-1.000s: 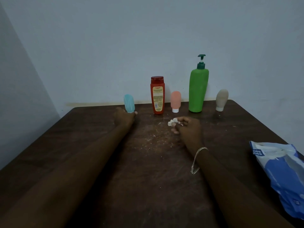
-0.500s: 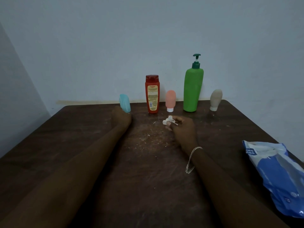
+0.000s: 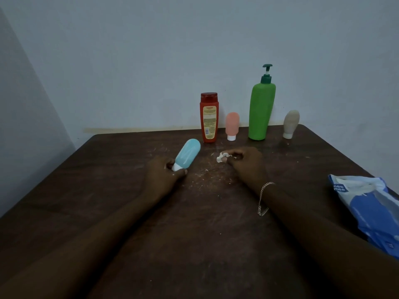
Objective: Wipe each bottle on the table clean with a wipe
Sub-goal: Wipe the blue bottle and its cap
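My left hand (image 3: pixel 162 177) grips a light blue tube bottle (image 3: pixel 188 154) by its white cap end, with the bottle tilted up and to the right above the table. My right hand (image 3: pixel 246 164) pinches a small crumpled white wipe (image 3: pixel 222 157) just above the tabletop. Along the back edge stand a red bottle (image 3: pixel 209 117), a pink tube (image 3: pixel 232 125), a tall green pump bottle (image 3: pixel 261 108) and a beige tube (image 3: pixel 291 124), all upright.
The dark wooden table (image 3: pixel 108 190) has white crumbs scattered between my hands. A blue and white wipes pack (image 3: pixel 371 210) lies at the right edge. A pale wall stands close behind the bottles.
My left hand has pulled the blue bottle from the back row toward me and tilted it. The right hand stays in place with the wipe.
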### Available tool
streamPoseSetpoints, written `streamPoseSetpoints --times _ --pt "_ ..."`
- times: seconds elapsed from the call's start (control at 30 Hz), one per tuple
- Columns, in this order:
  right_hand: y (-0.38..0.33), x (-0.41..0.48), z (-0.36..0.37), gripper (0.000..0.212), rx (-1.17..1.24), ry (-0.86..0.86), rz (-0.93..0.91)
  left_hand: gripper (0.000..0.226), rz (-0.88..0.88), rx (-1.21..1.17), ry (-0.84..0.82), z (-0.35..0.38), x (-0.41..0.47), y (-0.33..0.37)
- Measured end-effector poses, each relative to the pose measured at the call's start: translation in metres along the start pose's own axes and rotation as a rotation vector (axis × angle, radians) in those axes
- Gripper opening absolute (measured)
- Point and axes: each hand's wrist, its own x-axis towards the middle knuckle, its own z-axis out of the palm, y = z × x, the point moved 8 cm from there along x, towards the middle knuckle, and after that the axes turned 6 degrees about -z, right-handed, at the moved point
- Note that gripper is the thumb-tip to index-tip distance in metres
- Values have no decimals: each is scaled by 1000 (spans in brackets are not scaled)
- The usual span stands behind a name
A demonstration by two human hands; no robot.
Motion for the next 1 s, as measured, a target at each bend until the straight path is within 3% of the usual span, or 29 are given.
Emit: streamPoseSetpoints --times 0.13,0.47,0.7,0.9,1.0 --pt "-6 -4 1 22 -32 20 -61 40 88 115 13 2 -5 12" --pt "-53 -16 1 23 -149 58 -427 32 257 251 -11 14 -6 24" --pt "-49 -23 25 21 -366 -31 -327 36 343 281 -35 25 -18 34" --pt "-74 -47 65 33 -429 -327 -379 21 328 220 -54 21 -25 35" --pt "-53 -31 51 30 -457 -258 -304 24 317 243 -73 20 -27 34"
